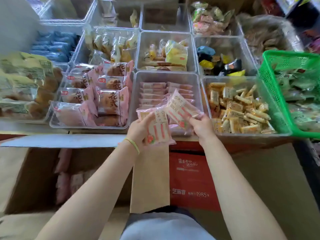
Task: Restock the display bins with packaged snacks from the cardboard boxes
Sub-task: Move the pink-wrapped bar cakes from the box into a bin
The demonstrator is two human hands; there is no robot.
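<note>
two pink-and-white snack packets (158, 126) and (180, 108) held over the clear bin (136, 94), which has pink packets stacked inside; open cardboard box (34, 170) below holds more.

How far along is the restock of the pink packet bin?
Done: the clear bin already holds rows of pink packets at its far end. In hand: the left hand grips one packet and the right hand another, both above the bin's near edge. Left: the near part of the bin looks unfilled, and the open box below still shows pink packs inside.
</note>
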